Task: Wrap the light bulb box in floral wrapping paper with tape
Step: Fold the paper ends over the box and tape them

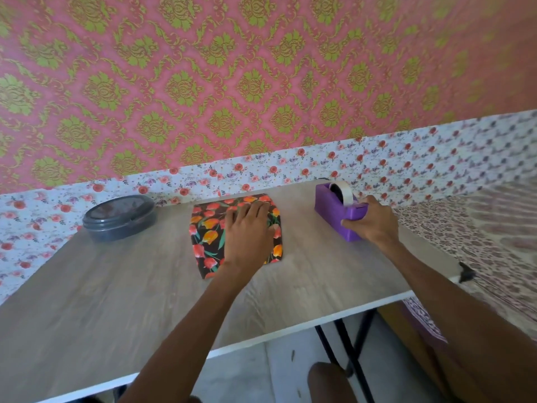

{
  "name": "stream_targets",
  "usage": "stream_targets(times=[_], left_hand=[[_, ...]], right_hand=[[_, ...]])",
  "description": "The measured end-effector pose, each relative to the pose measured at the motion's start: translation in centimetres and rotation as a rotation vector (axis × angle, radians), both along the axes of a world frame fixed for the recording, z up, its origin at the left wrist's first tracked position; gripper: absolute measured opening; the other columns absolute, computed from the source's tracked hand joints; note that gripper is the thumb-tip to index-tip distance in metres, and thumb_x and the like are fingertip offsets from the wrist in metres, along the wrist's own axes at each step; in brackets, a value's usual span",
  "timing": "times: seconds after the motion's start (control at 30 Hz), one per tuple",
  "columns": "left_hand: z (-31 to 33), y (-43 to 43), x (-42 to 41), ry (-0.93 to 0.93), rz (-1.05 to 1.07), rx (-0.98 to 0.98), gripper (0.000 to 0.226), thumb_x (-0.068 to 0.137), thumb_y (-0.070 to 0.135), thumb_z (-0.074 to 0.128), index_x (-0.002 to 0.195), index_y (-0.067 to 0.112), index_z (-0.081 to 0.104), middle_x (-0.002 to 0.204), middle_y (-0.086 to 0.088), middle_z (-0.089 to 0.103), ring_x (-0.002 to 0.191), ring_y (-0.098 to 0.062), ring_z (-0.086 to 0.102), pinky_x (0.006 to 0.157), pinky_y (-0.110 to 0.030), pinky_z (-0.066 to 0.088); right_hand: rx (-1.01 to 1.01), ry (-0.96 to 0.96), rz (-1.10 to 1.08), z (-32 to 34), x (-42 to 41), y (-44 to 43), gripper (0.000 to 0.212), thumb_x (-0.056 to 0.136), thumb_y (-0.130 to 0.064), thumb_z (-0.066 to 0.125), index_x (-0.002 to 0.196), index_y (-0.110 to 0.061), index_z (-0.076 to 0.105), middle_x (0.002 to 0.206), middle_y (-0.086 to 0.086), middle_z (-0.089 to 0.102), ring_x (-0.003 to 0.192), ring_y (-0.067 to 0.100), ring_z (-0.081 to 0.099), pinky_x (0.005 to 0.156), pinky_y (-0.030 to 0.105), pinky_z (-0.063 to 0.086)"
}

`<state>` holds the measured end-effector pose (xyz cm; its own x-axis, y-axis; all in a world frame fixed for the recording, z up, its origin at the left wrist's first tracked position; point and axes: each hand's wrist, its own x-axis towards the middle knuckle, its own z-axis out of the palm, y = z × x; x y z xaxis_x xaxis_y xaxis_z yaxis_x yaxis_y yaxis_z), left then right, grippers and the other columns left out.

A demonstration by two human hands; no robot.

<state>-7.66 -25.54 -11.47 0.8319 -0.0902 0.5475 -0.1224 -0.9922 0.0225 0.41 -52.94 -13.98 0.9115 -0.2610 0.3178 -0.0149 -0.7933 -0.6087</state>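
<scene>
The box, covered in dark floral wrapping paper [207, 237] with orange and red tulips, lies in the middle of the wooden table [96, 301]. My left hand [248, 237] presses flat on top of it with straight fingers. To the right stands a purple tape dispenser [337, 209] with a roll of pale tape. My right hand [374, 222] grips the dispenser's near end, fingers curled round it, thumb on its front side. The box itself is hidden under the paper.
A round dark grey lidded container [119, 218] sits at the table's back left. A floral-papered wall runs right behind the table. The table's white front edge [319, 319] and black legs show at the lower right, beside a patterned cloth.
</scene>
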Motion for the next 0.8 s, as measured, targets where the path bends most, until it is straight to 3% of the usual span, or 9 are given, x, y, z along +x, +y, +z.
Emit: stream_targets(times=[0.13,0.5,0.6,0.67,0.73,0.8], left_hand=[[0.0,-0.3,0.2,-0.016,-0.01,0.001,0.051,0.099,0.043,0.046,0.144,0.019,0.041,0.148,0.0,0.046,0.14,-0.023,0.037,0.117,-0.047,0.02],[-0.7,0.0,0.7,-0.05,-0.018,0.018,0.05,0.099,0.044,0.046,0.142,0.02,0.044,0.144,-0.001,0.05,0.136,-0.023,0.042,0.116,-0.047,0.025],[-0.8,0.2,0.8,-0.072,-0.045,0.005,0.05,0.098,0.043,0.048,0.143,0.021,0.044,0.144,-0.001,0.051,0.135,-0.025,0.043,0.116,-0.048,0.025],[-0.8,0.2,0.6,-0.083,-0.087,-0.018,0.052,0.099,0.041,0.049,0.148,0.027,0.037,0.15,0.0,0.044,0.141,-0.026,0.035,0.118,-0.05,0.021],[-0.6,0.4,0.3,-0.146,-0.119,0.0,0.054,0.099,0.041,0.048,0.15,0.03,0.034,0.158,-0.002,0.032,0.148,-0.027,0.021,0.122,-0.051,0.012],[-0.4,1.4,-0.1,-0.252,-0.091,0.001,0.055,0.098,0.044,0.05,0.149,0.029,0.035,0.16,-0.005,0.026,0.15,-0.028,0.015,0.122,-0.051,0.004]], right_hand=[[0.025,-0.015,-0.023,-0.3,-0.4,-4.3,0.065,0.06,-0.047,0.083,0.112,-0.019,0.056,0.103,0.008,0.07,0.095,0.031,0.066,0.08,0.039,0.055],[-0.01,-0.004,-0.004,-0.8,1.6,-5.4,0.071,0.061,-0.05,0.083,0.119,-0.02,0.053,0.106,0.008,0.069,0.094,0.03,0.067,0.085,0.044,0.056],[-0.062,0.031,-0.004,-0.7,0.9,-4.8,0.084,0.066,-0.055,0.081,0.131,-0.018,0.044,0.118,0.012,0.063,0.102,0.033,0.063,0.087,0.046,0.054],[-0.17,-0.053,-0.048,0.0,-0.1,-3.8,0.091,0.072,-0.057,0.078,0.141,-0.015,0.036,0.132,0.015,0.053,0.116,0.038,0.054,0.089,0.049,0.051],[-0.189,-0.235,-0.002,1.3,-1.2,-1.7,0.071,0.082,-0.048,0.072,0.138,-0.013,0.045,0.131,0.012,0.056,0.119,0.033,0.053,0.088,0.043,0.05],[-0.011,-0.336,0.204,3.0,-2.6,1.7,0.044,0.087,-0.04,0.07,0.122,-0.014,0.061,0.115,0.003,0.067,0.106,0.02,0.062,0.086,0.033,0.053]])
